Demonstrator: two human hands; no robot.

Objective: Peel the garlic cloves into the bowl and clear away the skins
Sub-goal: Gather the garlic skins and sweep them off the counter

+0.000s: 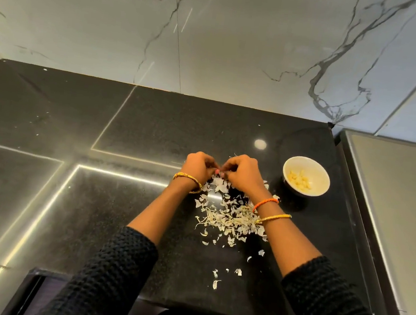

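Peeling was underway: your left hand (199, 166) and right hand (241, 172) pinched a hidden clove; next, drop it into the bowl (306, 175).

A small white bowl (306, 175) stands upright on the right, holding a few pale yellow peeled cloves (300, 180). A loose heap of papery white skins (228, 218) lies spread just left of it, with stray flakes nearer the front edge. Any unpeeled clove is probably hidden.
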